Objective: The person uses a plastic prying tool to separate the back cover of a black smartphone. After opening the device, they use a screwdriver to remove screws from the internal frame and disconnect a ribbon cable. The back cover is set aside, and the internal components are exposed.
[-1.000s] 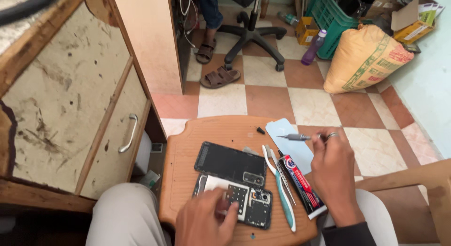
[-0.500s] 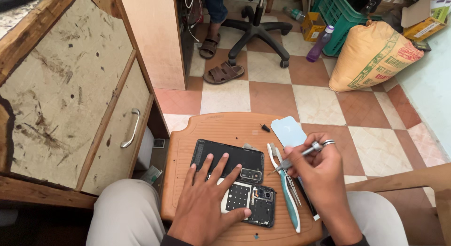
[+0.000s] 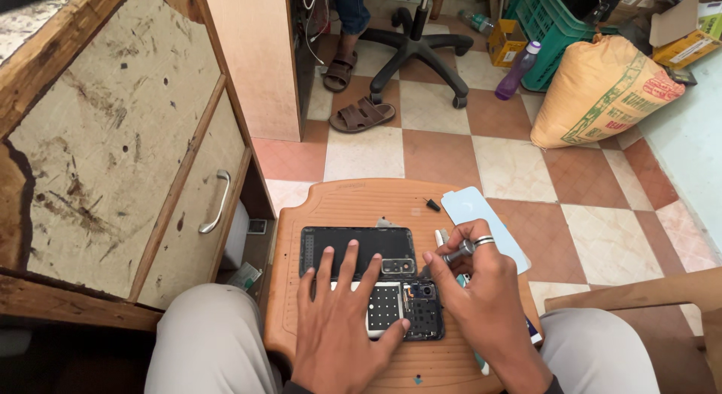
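Left hand [image 3: 338, 330] spread flat, fingers open, on the opened phone [image 3: 395, 307] near the orange stool's [image 3: 301, 289] front edge (back cover [image 3: 357, 247] just behind); right hand [image 3: 481, 304] grips a small screwdriver [image 3: 451, 255] over the phone's top.

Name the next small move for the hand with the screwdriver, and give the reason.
Probably lower the screwdriver tip into the opened phone near its camera corner. The right hand holds it angled just above there, while the left hand lies flat, steadying the phone on the orange stool.
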